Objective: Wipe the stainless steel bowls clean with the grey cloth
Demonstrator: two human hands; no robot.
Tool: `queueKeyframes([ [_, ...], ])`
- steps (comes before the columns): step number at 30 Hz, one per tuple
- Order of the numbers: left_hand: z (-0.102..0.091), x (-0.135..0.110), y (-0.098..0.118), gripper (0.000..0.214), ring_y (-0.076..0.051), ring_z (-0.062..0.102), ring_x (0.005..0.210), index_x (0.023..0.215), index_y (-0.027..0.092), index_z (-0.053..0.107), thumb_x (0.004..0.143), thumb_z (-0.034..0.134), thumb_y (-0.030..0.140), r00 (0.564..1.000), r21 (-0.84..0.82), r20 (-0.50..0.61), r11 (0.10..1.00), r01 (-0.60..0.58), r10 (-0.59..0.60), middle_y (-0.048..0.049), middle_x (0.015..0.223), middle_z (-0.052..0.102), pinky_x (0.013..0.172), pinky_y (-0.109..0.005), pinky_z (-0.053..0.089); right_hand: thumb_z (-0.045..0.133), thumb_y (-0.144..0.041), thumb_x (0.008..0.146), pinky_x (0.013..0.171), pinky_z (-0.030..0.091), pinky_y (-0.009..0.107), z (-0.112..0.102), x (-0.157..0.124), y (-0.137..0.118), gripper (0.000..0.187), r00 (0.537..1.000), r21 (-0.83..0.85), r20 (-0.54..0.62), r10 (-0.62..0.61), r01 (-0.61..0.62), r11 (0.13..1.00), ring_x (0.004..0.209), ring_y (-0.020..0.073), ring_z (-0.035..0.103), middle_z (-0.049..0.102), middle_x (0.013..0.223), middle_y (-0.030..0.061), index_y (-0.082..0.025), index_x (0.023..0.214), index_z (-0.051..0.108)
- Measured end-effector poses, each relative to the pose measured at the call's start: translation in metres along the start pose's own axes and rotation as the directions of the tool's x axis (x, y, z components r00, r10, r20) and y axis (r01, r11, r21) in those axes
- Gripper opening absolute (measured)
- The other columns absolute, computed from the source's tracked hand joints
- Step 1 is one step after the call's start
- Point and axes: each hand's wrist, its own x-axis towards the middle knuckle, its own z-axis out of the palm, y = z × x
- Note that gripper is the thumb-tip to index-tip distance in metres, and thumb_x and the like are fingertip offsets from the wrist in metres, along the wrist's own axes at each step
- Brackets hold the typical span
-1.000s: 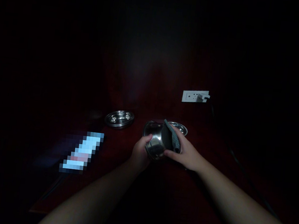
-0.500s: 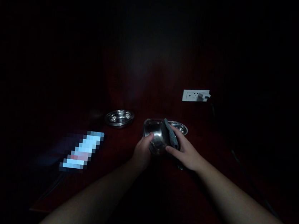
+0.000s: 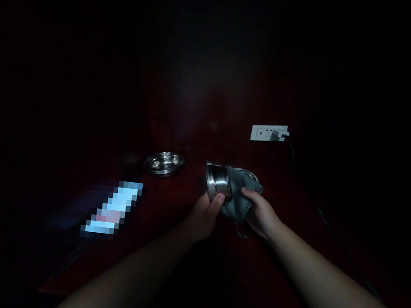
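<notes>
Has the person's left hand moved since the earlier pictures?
Yes: judged against the wall socket, the left hand has shifted a little to the right in the view.

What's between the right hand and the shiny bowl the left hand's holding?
A grey cloth lies between the right hand and the metal bowl in the head view.

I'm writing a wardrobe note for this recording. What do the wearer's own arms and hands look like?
Both the left hand and the right hand are ungloved. The left forearm and right forearm are bare as far as they show: no sleeves, watch, bracelet or markings visible. Some fingers are hidden, so rings can't be ruled out.
</notes>
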Motion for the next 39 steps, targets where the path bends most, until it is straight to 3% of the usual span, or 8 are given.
queueKeyframes([
  [6, 0.0, 0.0, -0.003, 0.034, -0.024, 0.054, 0.113, 0.11, 0.016, 0.063, 0.086, 0.051, 0.037, 1.0, 0.043, -0.006, 0.999, -0.025, 0.025, -0.0086, 0.115, 0.065, 0.101, -0.033, 0.036, 0.046, -0.036, 0.08, 0.088, 0.049, 0.049, 0.007, -0.002, -0.003, 0.035, 0.997, 0.042, 0.069, 0.017, -0.02, 0.999, 0.097, 0.0287, 0.066, 0.073, 0.093, 0.0089, -0.017, 0.103, 0.063],
  [12, 0.0, -0.005, 0.0, 0.049, -0.027, 0.05, 0.119, 0.124, 0.016, 0.052, 0.078, 0.063, 0.029, 0.983, -0.012, 0.175, 0.998, -0.062, 0.064, -0.0124, 0.127, 0.057, 0.105, -0.039, 0.033, 0.044, -0.037, 0.081, 0.092, 0.047, 0.046, 0.007, -0.002, -0.001, 0.031, 0.996, 0.046, 0.087, -0.007, 0.003, 0.999, 0.099, 0.0268, 0.065, 0.073, 0.094, 0.0066, -0.019, 0.099, 0.063],
  [15, 0.0, -0.006, 0.002, 0.057, -0.03, 0.047, 0.123, 0.124, 0.015, 0.052, 0.071, 0.07, 0.022, 0.979, -0.02, 0.198, 0.999, -0.045, 0.048, -0.0144, 0.129, 0.054, 0.107, -0.042, 0.031, 0.045, -0.038, 0.081, 0.095, 0.045, 0.045, 0.005, -0.001, -0.001, 0.03, 0.994, 0.024, 0.096, -0.046, 0.044, 0.999, 0.1, 0.0264, 0.065, 0.073, 0.095, 0.0054, -0.02, 0.097, 0.063],
  [24, 0.0, -0.003, 0.001, 0.077, -0.033, 0.047, 0.123, 0.13, 0.017, 0.044, 0.059, 0.073, 0.012, 0.967, 0.017, 0.241, 0.996, -0.088, 0.082, -0.0148, 0.129, 0.053, 0.106, -0.046, 0.032, 0.047, -0.035, 0.081, 0.096, 0.045, 0.046, 0.006, 0.0, -0.002, 0.024, 0.999, 0.12, 0.028, -0.025, 0.021, 0.993, 0.099, 0.0267, 0.065, 0.074, 0.087, 0.005, -0.02, 0.088, 0.065],
  [28, 0.003, -0.001, 0.004, 0.088, -0.035, 0.046, 0.122, 0.135, 0.019, 0.039, 0.054, 0.07, 0.005, 0.972, 0.015, 0.233, 0.999, -0.047, 0.042, -0.0146, 0.13, 0.052, 0.104, -0.048, 0.034, 0.049, -0.035, 0.08, 0.094, 0.046, 0.046, 0.008, -0.001, -0.004, 0.021, 0.999, 0.132, 0.013, -0.03, 0.028, 0.991, 0.096, 0.0265, 0.066, 0.074, 0.082, 0.0043, -0.021, 0.081, 0.064],
  [33, -0.002, 0.001, 0.009, 0.081, -0.033, 0.035, 0.131, 0.131, 0.018, 0.046, 0.054, 0.064, 0.002, 0.928, 0.226, 0.359, 0.955, -0.193, 0.103, -0.0123, 0.137, 0.045, 0.112, -0.046, 0.024, 0.05, -0.038, 0.08, 0.093, 0.047, 0.047, 0.007, -0.001, -0.003, 0.022, 1.0, 0.15, 0.016, -0.002, 0.0, 0.989, 0.097, 0.0269, 0.066, 0.074, 0.083, 0.0045, -0.021, 0.083, 0.064],
  [39, -0.006, 0.001, 0.001, 0.063, -0.029, 0.037, 0.131, 0.131, 0.017, 0.048, 0.069, 0.054, 0.005, 0.924, 0.379, 0.361, 0.885, -0.27, 0.128, -0.012, 0.138, 0.046, 0.111, -0.041, 0.026, 0.045, -0.048, 0.085, 0.092, 0.049, 0.045, 0.008, -0.002, -0.003, 0.032, 0.999, 0.124, 0.003, 0.036, -0.036, 0.992, 0.1, 0.0263, 0.065, 0.073, 0.087, 0.005, -0.021, 0.088, 0.064],
])
